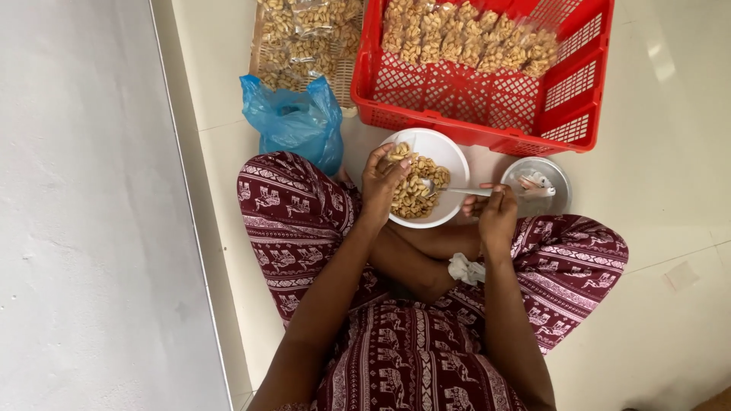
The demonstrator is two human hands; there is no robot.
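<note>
**Hands at work over a bowl of nuts on a tiled floor**

Seen from the head camera, a person sits cross-legged in maroon patterned trousers on pale floor tiles. The left hand has its fingers pressed together around a small clear bag of pale nuts, held over the round white bowl of nuts that sits just in front of the knees. The right hand pinches the handle of a metal spoon whose tip lies in the bowl. Just right of the bowl stands a round metal dish. Behind both, a red plastic crate holds rows of filled nut bags. A crumpled blue plastic bag lies left of the bowl, touching the knee.
</note>
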